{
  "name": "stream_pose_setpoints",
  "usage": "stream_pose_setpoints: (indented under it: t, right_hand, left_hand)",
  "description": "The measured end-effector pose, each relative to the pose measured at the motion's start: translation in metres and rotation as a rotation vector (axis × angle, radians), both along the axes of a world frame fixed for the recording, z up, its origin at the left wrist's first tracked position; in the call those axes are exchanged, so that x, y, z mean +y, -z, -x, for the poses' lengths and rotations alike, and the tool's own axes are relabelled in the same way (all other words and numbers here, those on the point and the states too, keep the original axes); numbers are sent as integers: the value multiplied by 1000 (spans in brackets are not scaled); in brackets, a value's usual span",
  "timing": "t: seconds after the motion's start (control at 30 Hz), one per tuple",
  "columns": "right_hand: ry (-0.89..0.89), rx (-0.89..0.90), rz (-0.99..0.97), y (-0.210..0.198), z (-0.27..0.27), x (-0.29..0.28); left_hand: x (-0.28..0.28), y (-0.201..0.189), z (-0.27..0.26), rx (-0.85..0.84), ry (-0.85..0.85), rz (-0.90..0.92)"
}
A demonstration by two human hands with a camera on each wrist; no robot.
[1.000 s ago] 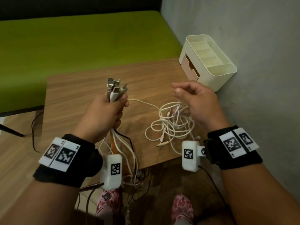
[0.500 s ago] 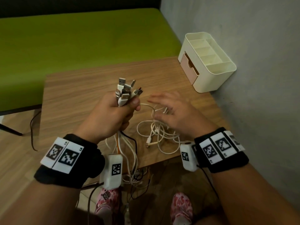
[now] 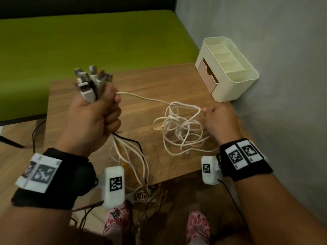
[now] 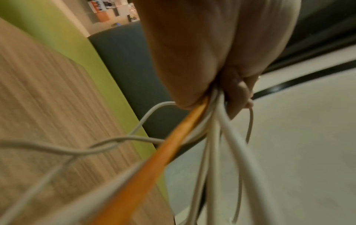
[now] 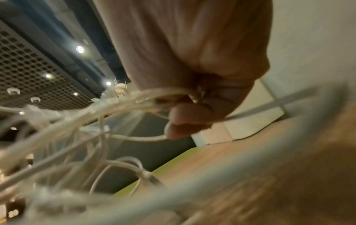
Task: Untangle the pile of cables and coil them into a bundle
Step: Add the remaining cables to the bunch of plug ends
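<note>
My left hand (image 3: 95, 114) is raised over the wooden table (image 3: 141, 82) in a fist round a bunch of cables, their USB plugs (image 3: 92, 80) sticking up out of it. Below the fist white cables, a black one and an orange one (image 4: 154, 164) hang past the table's front edge. A white strand (image 3: 141, 97) runs from the fist to a tangled white cable pile (image 3: 178, 126) on the table. My right hand (image 3: 217, 119) grips loops of that pile (image 5: 134, 97) at its right side.
A cream desk organiser (image 3: 228, 68) with a pale drawer stands at the table's far right corner against the grey wall. A green bench (image 3: 88, 36) lies behind the table. Loose cable ends (image 3: 146, 191) dangle near my feet below the front edge.
My left hand has risen with the plug bunch. My right hand, open over the pile half a second ago, has moved right and closed on loops, pulling the strand to the fist nearly straight.
</note>
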State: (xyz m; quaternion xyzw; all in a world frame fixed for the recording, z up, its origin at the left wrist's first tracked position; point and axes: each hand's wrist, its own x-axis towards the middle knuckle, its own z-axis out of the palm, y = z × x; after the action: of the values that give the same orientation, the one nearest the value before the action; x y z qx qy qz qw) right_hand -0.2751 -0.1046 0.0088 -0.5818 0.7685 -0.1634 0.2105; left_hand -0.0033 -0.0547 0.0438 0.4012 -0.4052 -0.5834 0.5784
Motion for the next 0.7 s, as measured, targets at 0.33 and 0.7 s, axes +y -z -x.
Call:
stream_pose_setpoints:
  t: [0.33,0.7]
  right_hand:
    - [-201,145,147,-23,-13,9]
    - [-535,-612,109,-9,-48,24]
  left_hand:
    - [-3,13,7,-156,106,-79]
    - [0,7,20,-120,209,-160]
